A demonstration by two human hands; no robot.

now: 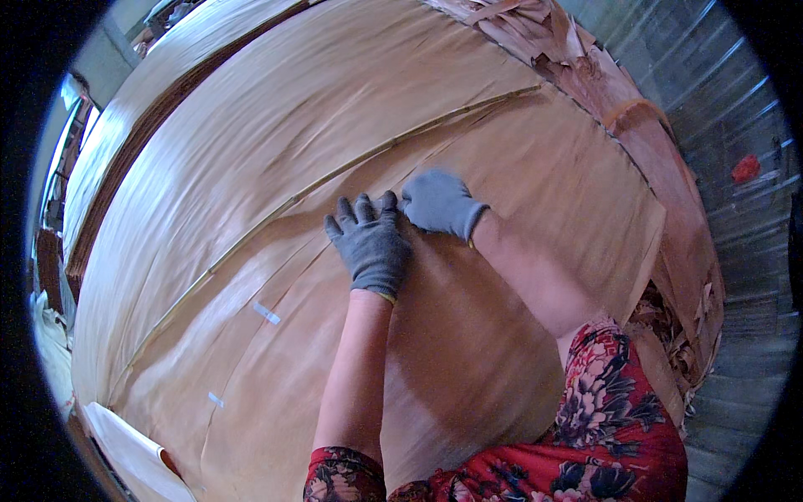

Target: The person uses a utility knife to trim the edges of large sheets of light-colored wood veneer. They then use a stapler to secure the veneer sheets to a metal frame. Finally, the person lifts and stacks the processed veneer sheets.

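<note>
At the far left, one stack of layered sheets [117, 180] shows a dark edge that curves up toward the top. Below it, near the lower left rim, lies one white sheet [138, 452] with a curled edge. Next come two short pieces of pale tape, a lower one [216, 400] and a higher one [267, 314], both stuck along a thin line in one broad tan sheet [485, 335]. This tan sheet spreads under both hands and fills most of the view. One long thin stick [294, 200] lies across it, slanting from the lower left to the upper right and passing just beyond the fingertips.

Two gray gloves cover the two hands. The left hand [368, 247] rests palm down on the tan sheet, near the middle of the view, its fingers spread and grasping nothing. Just beside it, the right hand [439, 201] is curled and blurred, low over the same sheet; whether it grips anything cannot be told. Two red flowered sleeves, a left one [343, 477] and a right one [598, 385], reach in from the lower edge.

Along the right side of the tan sheet, torn reddish-brown scraps [560, 42] lie in a heap, too many to count. Farthest right is one gray ribbed surface [719, 351], with one red object [745, 169] on it.
</note>
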